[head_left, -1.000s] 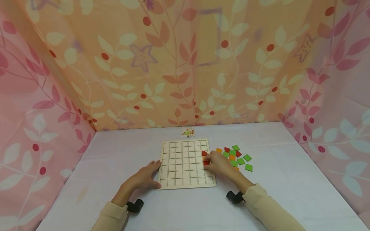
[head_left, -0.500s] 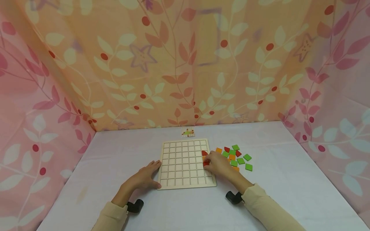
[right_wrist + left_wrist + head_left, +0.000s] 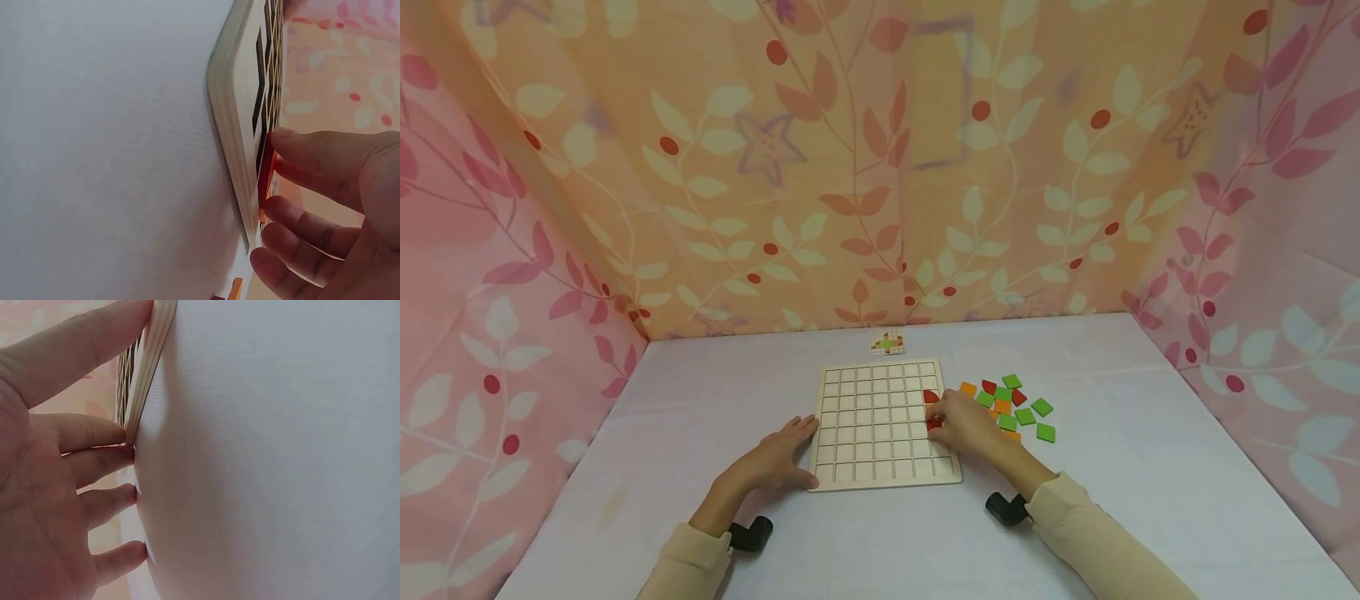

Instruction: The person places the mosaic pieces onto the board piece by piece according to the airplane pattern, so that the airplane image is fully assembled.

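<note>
A pale wooden grid board [image 3: 863,435] lies flat on the table. My left hand [image 3: 778,460] rests at its left edge, fingers spread, with the thumb by the near corner; in the left wrist view the thumb and a fingertip touch the board's side. Over the board's right column, my right hand [image 3: 966,423] pinches a red tile [image 3: 267,169] with thumb and fingertips, low against the grid. Just beyond it in that column sits a red rounded tile [image 3: 930,397]. An orange tile between the two is mostly covered by my fingers.
Right of the board lie loose green tiles [image 3: 1046,432], orange tiles [image 3: 967,389] and red tiles [image 3: 1018,397]. A small pattern card [image 3: 887,342] lies behind the board. Flowered curtains [image 3: 820,167] enclose the table [image 3: 1150,433] at back and sides.
Almost nothing differs. My right hand stays over the red tile with only a very slight shift, and the left hand keeps its place at the board's edge.
</note>
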Available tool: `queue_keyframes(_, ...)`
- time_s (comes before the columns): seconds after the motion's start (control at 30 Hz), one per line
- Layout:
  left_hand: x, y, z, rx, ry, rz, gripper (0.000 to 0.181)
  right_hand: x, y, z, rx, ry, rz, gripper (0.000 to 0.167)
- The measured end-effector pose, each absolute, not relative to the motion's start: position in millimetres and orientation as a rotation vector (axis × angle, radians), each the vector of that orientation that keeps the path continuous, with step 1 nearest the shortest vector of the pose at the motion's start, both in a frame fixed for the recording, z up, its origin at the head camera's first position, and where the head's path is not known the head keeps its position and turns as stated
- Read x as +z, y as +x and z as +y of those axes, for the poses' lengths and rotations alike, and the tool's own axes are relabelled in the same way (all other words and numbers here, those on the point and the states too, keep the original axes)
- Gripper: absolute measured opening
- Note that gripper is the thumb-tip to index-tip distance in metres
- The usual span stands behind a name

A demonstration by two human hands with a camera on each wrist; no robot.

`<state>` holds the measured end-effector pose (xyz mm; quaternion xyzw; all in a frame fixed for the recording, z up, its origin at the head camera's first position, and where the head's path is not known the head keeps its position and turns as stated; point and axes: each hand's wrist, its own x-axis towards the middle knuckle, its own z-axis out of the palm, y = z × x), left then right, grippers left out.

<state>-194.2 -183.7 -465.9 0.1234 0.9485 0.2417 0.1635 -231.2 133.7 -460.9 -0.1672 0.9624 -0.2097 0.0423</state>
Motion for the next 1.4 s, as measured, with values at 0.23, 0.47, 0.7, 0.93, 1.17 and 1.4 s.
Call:
queue_keyframes(0.23,-467,-195,-185,0.703,0.354,2.693,0.097,-463,-232,136,-0.643,-0.509,2.940,0.019)
queue_keyframes(0.47,-466,-195,-184,0.669,0.341,2.702,0.097,-463,-233,136,-0.652,-0.488,2.930,0.018)
queue_keyframes(0.7,-466,-195,-184,0.681,0.346,2.704,0.096,-465,-235,136,-0.665,-0.493,2.923,0.018)
queue_keyframes(0.93,-468,-195,-183,0.678,0.341,2.702,0.097,-461,-237,141,-0.801,-0.443,2.855,0.016)
queue_keyframes(1.17,-468,-195,-184,0.684,0.351,2.709,0.097,-457,-244,152,-0.866,-0.518,2.850,0.022)
queue_keyframes(1.4,-467,-195,-185,0.680,0.376,2.710,0.096,-456,-250,170,-0.846,-0.601,2.857,0.027)
